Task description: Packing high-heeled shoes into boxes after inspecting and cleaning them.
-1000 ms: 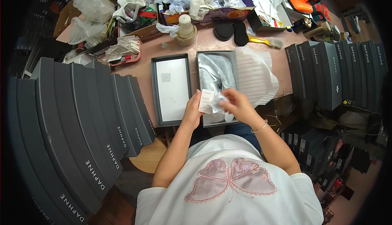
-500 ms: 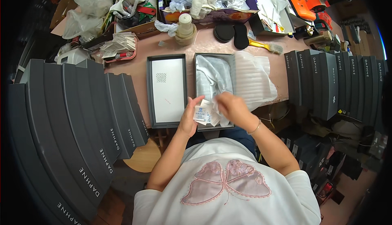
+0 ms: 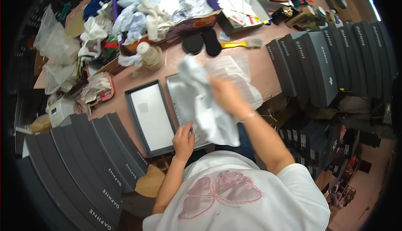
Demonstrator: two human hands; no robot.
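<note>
My right hand (image 3: 228, 97), blurred by motion, grips a crumpled white wrapping sheet (image 3: 211, 122) at its upper part. The sheet hangs over the open grey shoe box (image 3: 171, 84) and hides most of its inside; whether anything is wrapped in it, I cannot tell. At the near left corner of that box is my left hand (image 3: 183, 142), fingers curled. A small pale piece, perhaps a packet, shows beside its fingertips, but what the hand holds is mostly hidden. Left of the box lies its grey lid (image 3: 151, 116), white inner side up.
Stacked grey shoe boxes stand at left (image 3: 79, 160) and right (image 3: 322, 67). White padded sheeting (image 3: 240, 78) lies right of the open box. Behind are a cloudy bottle (image 3: 150, 56), a black round pad (image 3: 192, 44), a yellow-handled brush (image 3: 238, 44) and a carton of crumpled paper (image 3: 167, 32).
My right hand has lifted the white sheet up from the box. My left hand, earlier showing small white packets, has curled and lowered to the box's near corner. The view has turned.
</note>
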